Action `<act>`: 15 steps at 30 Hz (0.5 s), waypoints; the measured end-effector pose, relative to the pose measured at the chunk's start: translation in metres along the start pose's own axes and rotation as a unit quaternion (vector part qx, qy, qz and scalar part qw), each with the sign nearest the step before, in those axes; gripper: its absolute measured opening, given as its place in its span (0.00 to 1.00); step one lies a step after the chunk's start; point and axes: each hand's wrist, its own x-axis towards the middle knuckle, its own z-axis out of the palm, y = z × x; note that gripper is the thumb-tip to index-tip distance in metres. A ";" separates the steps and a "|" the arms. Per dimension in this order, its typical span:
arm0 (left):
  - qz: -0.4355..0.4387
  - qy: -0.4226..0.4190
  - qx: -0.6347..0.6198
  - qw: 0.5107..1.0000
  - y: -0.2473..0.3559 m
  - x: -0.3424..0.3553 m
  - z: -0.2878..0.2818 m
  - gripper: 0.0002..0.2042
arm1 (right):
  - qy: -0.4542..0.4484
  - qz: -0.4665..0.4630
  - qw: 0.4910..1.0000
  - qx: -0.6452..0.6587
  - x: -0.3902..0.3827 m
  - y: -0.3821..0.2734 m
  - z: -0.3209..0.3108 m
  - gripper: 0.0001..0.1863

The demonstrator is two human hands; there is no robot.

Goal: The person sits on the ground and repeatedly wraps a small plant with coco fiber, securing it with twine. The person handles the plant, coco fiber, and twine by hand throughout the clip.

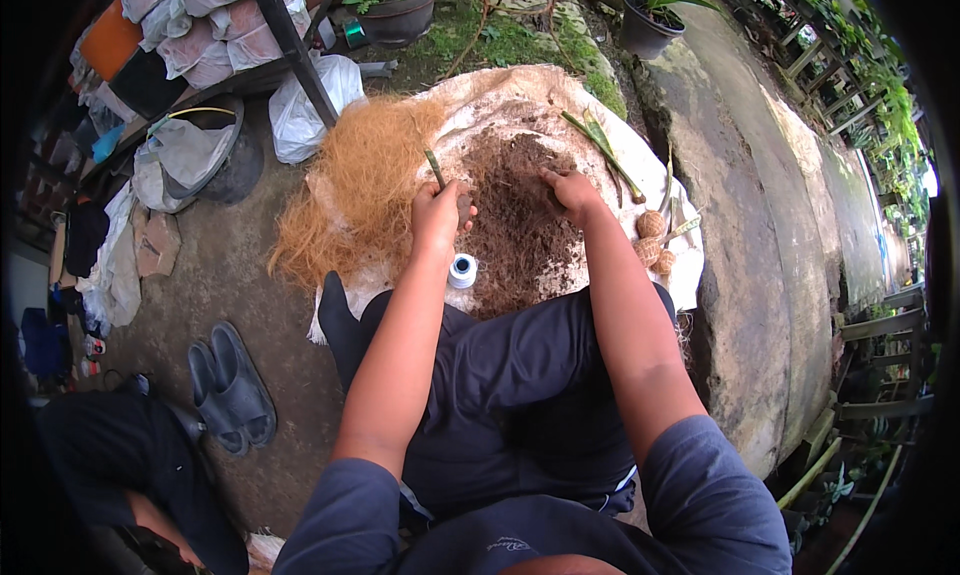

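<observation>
clamped with left grip (438, 215) on plant (434, 168) and dark clump (464, 207); touching loose soil (510, 250) with right grip (574, 195), cannot tell if closed; near white spool (462, 271) and brown fibre (365, 160).

Two hands are in view, one left hand (436, 215) and one right hand (572, 193). One stem (434, 167) stands up from the left hand. Spread on the floor is one pale sheet (480, 87), carrying one pile of soil (515, 245), one heap of fibre (370, 155) and one spool (462, 270). Also there are at least three round balls (650, 223) and several loose cuttings (603, 145), which overlap too much for an exact number. Around them I count two potted plants (400, 20), two slippers (245, 380), one white plastic bag (310, 115) and one black tub (238, 153). The wrapped packages (170, 17) are many, partly hidden and uncountable.
</observation>
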 end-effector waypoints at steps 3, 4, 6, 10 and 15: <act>-0.001 -0.001 -0.004 1.000 -0.001 0.000 0.008 0.08 | 0.023 -0.042 0.997 -0.068 0.012 0.013 -0.008 0.18; 0.000 -0.008 -0.009 1.000 -0.002 0.001 0.012 0.08 | 0.040 -0.058 0.994 -0.087 0.019 0.020 -0.014 0.19; 0.006 -0.004 -0.020 1.000 -0.002 0.000 0.006 0.08 | -0.005 -0.060 0.994 -0.091 0.010 0.012 -0.009 0.18; -0.003 0.008 0.000 1.000 -0.001 -0.001 -0.001 0.08 | -0.034 -0.098 0.965 -0.242 -0.014 -0.008 -0.005 0.15; 0.013 -0.003 -0.012 1.000 -0.003 0.001 0.005 0.08 | -0.006 -0.169 0.964 -0.205 0.008 0.007 -0.027 0.12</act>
